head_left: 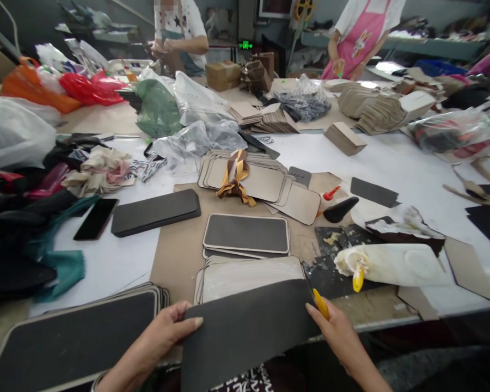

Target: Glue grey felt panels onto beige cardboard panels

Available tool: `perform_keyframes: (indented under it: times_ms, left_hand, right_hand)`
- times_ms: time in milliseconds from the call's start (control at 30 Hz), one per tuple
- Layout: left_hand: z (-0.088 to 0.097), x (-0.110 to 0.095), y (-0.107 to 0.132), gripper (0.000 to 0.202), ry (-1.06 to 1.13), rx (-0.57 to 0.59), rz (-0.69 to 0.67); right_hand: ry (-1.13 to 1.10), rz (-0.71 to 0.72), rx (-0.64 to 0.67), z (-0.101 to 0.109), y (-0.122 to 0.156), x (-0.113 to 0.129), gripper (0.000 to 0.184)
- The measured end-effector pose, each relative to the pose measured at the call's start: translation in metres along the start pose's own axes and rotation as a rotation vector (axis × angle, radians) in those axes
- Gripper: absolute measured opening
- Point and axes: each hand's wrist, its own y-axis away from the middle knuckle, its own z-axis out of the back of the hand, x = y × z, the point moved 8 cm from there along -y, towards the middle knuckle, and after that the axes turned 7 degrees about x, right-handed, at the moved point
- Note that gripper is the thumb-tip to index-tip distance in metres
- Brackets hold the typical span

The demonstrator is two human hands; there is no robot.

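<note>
The hands are apart: the left hand (173, 325) pinches the black sheet (249, 333) at its left end; the right hand (331, 328), gripping a yellow tool (320, 305), seems to pinch the other. Lengthwise between them, equally near both, the sheet overlaps the pale panel (253, 274) beyond.

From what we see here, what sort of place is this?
Most likely a handcraft workshop, though the product is unclear. Signs: the dark sheet held over a stack of rounded panels, a white container crusted with what looks like glue, and a person in a pink apron in the background.
</note>
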Motion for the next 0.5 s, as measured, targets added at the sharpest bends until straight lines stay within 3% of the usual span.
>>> perform_keyframes:
  times_ms: [100,167,333,400,500]
  left_hand:
    - [-0.005,-0.001,-0.005,0.037,0.145,0.005,-0.057]
    - [-0.001,-0.001,-0.016,0.037,0.127,-0.067,-0.106]
    - [0.034,-0.010,-0.050,0.041,-0.318,-0.451,-0.252]
    - [0.039,-0.018,-0.061,0.036,-0.523,-0.536,-0.288]
    - [0.041,-0.027,-0.070,0.031,-0.644,-0.589,-0.291]
  right_hand:
    - [0.068,0.029,-0.043,0.005,-0.013,-0.002,0.039]
    - [0.110,0.038,-0.053,0.007,-0.021,-0.004,0.037]
    - [0.366,0.037,-0.040,0.006,-0.042,-0.007,0.032]
    - [0.481,0.042,-0.034,0.003,-0.050,-0.007,0.031]
    - [0.615,0.037,-0.006,-0.005,-0.059,-0.011,0.030]
